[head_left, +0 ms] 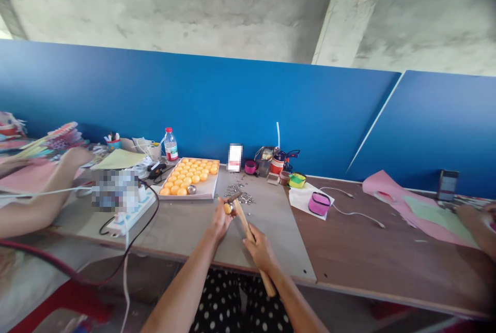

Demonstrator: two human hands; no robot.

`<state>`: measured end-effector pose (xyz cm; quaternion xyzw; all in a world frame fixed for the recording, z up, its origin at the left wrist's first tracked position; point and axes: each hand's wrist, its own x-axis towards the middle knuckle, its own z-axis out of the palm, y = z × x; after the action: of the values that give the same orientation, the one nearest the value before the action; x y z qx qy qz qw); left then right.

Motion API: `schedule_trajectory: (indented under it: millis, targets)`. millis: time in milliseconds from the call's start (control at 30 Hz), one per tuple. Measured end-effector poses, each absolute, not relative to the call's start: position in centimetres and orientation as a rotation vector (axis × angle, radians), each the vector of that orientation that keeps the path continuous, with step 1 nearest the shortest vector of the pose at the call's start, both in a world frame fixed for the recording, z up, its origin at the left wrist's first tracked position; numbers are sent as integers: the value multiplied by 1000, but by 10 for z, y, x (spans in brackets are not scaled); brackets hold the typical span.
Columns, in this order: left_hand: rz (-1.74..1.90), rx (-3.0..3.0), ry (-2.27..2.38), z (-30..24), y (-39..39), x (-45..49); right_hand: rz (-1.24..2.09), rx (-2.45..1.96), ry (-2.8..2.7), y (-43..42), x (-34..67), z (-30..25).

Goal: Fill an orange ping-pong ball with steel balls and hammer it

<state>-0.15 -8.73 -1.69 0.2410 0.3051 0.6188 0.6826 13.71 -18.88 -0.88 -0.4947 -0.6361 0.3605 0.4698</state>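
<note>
My right hand (262,250) is wrapped round the wooden handle of a hammer (245,222). The hammer's dark head (234,197) touches or nearly touches a small round piece (229,208), orange with a metallic rim. That piece is pinched in the fingers of my left hand (221,221), just above the grey board. Beyond both hands, loose shiny metal bits (245,197) lie scattered. To the left stands a shallow white tray (205,188) with several rows of orange domed pieces (188,172). One silver round piece (191,189) sits at the tray's near edge.
A bottle (170,146) and a phone (234,158) stand by the blue partition (248,100). At left are a power strip (134,211), cables and a co-worker's arm (46,193). On the right lie a purple pouch (319,203), pink paper (387,188) and another person's hand (475,219).
</note>
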Motion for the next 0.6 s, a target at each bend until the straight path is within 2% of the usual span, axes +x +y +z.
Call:
schedule_trajectory:
  millis: [600]
  targets:
    - [1355, 636, 704, -4, -94, -4, 1014, -1177, -1388, -186, 144, -11]
